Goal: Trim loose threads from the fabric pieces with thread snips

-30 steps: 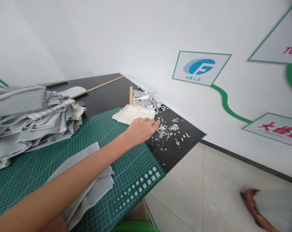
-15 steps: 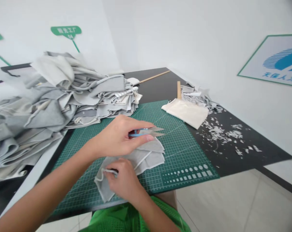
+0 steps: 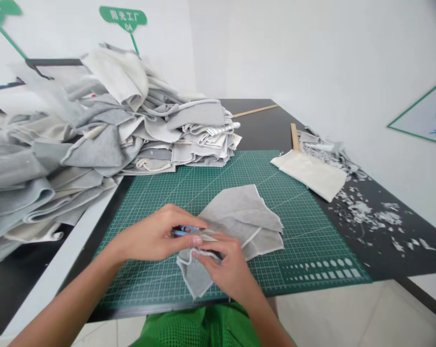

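My left hand (image 3: 154,236) is closed around blue-handled thread snips (image 3: 207,236), their metal blades pointing right. Just to the right, my right hand (image 3: 232,262) pinches the edge of a grey fabric piece (image 3: 244,212) with pale seams. The snips' tips lie close to the pinched fabric edge; whether they touch it I cannot tell. The fabric spreads over a green cutting mat (image 3: 160,197), its near corner folded toward me. Part of the fabric is hidden under both hands.
A tall heap of grey and white fabric pieces (image 3: 105,149) rises on the left. Folded cream cloth (image 3: 311,173) lies at the mat's right edge, with a wooden stick (image 3: 295,136) behind it. White scraps (image 3: 362,212) litter the black table (image 3: 376,255).
My left hand has come down with the snips, from above the fabric to beside my right hand. More of the fabric is uncovered. The whole view has shifted.
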Available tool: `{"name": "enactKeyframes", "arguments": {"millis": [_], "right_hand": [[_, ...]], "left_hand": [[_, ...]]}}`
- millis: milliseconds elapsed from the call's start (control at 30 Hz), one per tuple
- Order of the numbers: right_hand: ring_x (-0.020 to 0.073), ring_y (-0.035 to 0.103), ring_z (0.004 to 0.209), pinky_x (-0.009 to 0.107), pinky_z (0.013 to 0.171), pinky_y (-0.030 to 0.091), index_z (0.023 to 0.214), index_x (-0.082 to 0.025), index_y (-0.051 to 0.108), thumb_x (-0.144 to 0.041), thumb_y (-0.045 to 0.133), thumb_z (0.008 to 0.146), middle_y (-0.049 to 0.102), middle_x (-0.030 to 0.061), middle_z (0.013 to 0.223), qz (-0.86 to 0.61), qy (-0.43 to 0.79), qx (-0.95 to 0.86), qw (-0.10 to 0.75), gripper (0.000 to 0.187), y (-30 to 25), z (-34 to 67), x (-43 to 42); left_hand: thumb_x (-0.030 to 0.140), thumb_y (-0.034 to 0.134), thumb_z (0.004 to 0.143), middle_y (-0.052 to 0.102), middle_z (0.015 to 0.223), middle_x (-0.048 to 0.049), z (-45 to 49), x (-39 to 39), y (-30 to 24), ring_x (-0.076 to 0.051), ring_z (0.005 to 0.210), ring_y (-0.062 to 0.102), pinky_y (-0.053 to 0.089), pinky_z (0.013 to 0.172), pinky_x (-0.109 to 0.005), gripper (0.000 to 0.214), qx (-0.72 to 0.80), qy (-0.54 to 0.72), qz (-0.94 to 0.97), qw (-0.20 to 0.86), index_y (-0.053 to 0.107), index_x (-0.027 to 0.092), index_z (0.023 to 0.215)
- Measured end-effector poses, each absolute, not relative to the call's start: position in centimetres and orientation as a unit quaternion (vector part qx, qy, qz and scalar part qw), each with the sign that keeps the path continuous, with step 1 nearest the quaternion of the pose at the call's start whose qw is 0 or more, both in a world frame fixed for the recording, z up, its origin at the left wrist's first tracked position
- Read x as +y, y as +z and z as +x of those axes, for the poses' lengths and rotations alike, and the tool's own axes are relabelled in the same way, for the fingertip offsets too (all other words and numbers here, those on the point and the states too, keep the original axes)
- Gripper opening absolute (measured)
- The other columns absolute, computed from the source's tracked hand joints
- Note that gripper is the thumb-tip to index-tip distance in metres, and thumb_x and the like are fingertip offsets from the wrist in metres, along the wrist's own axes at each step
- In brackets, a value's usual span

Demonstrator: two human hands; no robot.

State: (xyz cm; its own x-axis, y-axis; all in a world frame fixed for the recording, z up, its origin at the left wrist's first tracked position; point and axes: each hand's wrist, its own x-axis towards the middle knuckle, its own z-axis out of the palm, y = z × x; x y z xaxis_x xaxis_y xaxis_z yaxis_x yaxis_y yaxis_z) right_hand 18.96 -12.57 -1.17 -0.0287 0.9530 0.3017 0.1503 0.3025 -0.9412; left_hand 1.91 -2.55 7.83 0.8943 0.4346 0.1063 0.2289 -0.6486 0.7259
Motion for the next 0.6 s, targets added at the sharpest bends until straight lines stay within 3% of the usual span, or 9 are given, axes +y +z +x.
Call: {"name": "enactKeyframes", "arguments": {"millis": [233,333,400,600], "right_hand": [[0.0171,0.069,0.08,0.031,0.08,0.052,0.085,-0.021,0.077,-0.015,0.075,0.085,0.076,0.0013,0.084,-0.46,0.383,-0.6,0.531,0.006,-0.9,19.0,-12.6],[0.0167,0.069,0.078,0.03,0.077,0.052,0.084,-0.021,0.077,-0.013,0.074,0.083,0.077,0.0012,0.083,-0.455,0.38,-0.596,0.542,0.008,-1.1,19.0,-12.6],[0.0166,0.068,0.076,0.03,0.075,0.052,0.086,-0.02,0.077,-0.012,0.073,0.083,0.077,0.0019,0.084,-0.456,0.376,-0.591,0.548,0.01,-1.2,19.0,-12.7],[0.0159,0.065,0.071,0.028,0.068,0.05,0.086,-0.021,0.078,-0.013,0.073,0.084,0.076,0.0016,0.079,-0.483,0.371,-0.585,0.536,0.01,-1.1,19.1,-12.8]], "left_hand": [[0.032,0.069,0.089,0.077,0.101,-0.0016,0.6,-2.9,6.0,-0.012,0.073,0.065,0.046,0.055,-0.016,0.034,0.239,0.148,0.865,0.416,0.069,0.025,0.121],[0.035,0.077,0.081,0.072,0.078,0.0023,1.1,-3.4,5.7,-0.01,0.064,0.055,0.043,0.055,-0.016,0.027,0.258,0.125,0.856,0.429,0.074,0.021,0.104],[0.032,0.08,0.078,0.058,0.062,0.006,1.4,-3.7,5.5,-0.008,0.056,0.044,0.037,0.052,-0.017,0.018,0.271,0.111,0.852,0.434,0.074,0.018,0.088],[0.028,0.072,0.084,0.038,0.056,0.0078,1.3,-3.6,4.4,-0.007,0.053,0.031,0.024,0.047,-0.02,0.023,0.293,0.105,0.835,0.453,0.063,0.014,0.069]]}}
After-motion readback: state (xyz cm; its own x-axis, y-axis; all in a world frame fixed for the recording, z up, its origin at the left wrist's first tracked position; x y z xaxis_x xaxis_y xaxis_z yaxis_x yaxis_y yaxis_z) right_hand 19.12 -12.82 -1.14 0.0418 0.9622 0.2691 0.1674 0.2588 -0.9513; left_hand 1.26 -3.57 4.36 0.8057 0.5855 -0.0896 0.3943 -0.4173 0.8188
